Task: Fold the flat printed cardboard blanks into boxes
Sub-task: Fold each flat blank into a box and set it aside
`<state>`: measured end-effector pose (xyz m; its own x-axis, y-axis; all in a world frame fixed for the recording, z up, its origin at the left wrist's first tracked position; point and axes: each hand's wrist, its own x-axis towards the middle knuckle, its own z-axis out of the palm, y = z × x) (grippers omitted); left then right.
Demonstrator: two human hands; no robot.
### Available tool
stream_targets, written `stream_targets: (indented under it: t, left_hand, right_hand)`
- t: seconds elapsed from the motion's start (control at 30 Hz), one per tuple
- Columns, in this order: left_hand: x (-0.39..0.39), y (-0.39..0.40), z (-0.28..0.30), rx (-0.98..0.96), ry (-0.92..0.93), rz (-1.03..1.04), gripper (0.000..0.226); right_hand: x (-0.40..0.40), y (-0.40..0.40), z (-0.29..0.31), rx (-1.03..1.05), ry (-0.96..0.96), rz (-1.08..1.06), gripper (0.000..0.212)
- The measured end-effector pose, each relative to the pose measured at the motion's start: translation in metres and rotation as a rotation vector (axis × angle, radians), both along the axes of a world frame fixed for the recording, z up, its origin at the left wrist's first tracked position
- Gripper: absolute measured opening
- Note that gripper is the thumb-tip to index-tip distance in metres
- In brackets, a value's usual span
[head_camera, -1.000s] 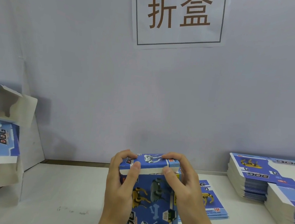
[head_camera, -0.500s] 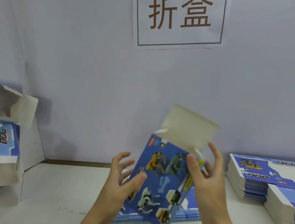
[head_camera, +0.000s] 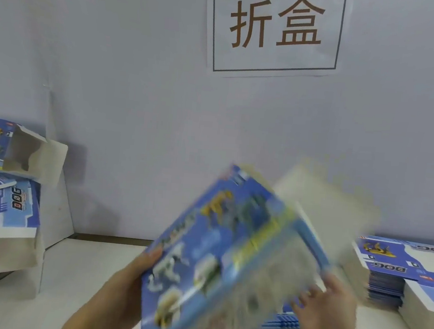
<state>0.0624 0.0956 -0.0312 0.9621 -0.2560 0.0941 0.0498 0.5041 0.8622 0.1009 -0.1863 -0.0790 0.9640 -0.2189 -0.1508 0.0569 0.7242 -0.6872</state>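
Head view: a blue printed box is held tilted above the tabletop.
The box is motion-blurred, its grey open flap raised toward the upper right. It is gripped at its left edge by the left hand; the right hand is spread, apparently released, beside its right side. Compared with half a second ago, the box is seen nearer and leaning further right, and the right hand has been lowered off it.

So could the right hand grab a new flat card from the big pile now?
Probably yes. The right hand looks open, right beside the stack of blanks, with nothing between them.
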Motion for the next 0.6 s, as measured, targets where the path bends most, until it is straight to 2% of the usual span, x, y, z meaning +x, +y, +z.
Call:
stream_targets:
  t: [0.07,0.1,0.13,0.17,0.2,0.27,0.3,0.37,0.4,0.43,0.5,0.57,0.6]
  left_hand:
    - [-0.006,0.007,0.005,0.372,-0.105,-0.270,0.053]
    - [-0.007,0.006,0.006,0.540,-0.184,-0.336,0.060]
    - [-0.005,0.002,0.010,0.608,-0.259,-0.309,0.062]
    - [-0.003,-0.003,0.015,0.584,-0.324,-0.210,0.065]
    - [0.000,-0.005,0.020,0.449,-0.360,-0.063,0.072]
    - [0.004,-0.003,0.030,0.006,-0.388,0.223,0.098]
    - [0.006,0.004,0.033,-0.156,-0.417,0.329,0.111]
    - [0.004,0.016,0.037,-0.219,-0.432,0.443,0.131]
    - [0.004,0.019,0.035,-0.161,-0.395,0.469,0.129]
    - [0.005,0.019,0.030,-0.093,-0.340,0.476,0.115]
    - [0.013,0.010,0.016,0.110,-0.238,0.475,0.071]
    - [0.020,-0.006,0.001,0.523,-0.246,0.470,0.044]
    - [0.024,-0.014,-0.010,0.758,-0.270,0.446,0.041]
  right_hand:
    - [0.002,0.004,-0.005,-0.092,0.071,0.016,0.019]
    - [0.002,0.006,-0.007,-0.140,0.096,0.026,0.020]
    - [0.002,0.008,-0.008,-0.188,0.119,0.041,0.021]
    - [0.001,0.009,-0.010,-0.240,0.136,0.061,0.022]
    - [0.001,0.011,-0.011,-0.289,0.149,0.081,0.022]
    - [0.000,0.012,-0.010,-0.356,0.174,0.095,0.022]
    - [0.001,0.013,-0.009,-0.372,0.187,0.089,0.022]
    - [0.004,0.014,-0.008,-0.394,0.216,0.066,0.021]
    - [0.005,0.015,-0.007,-0.400,0.225,0.061,0.021]
    - [0.005,0.016,-0.006,-0.404,0.231,0.061,0.020]
    - [0.005,0.017,-0.006,-0.419,0.242,0.062,0.019]
    - [0.006,0.018,-0.007,-0.440,0.250,0.058,0.018]
    - [0.007,0.018,-0.007,-0.453,0.252,0.055,0.018]
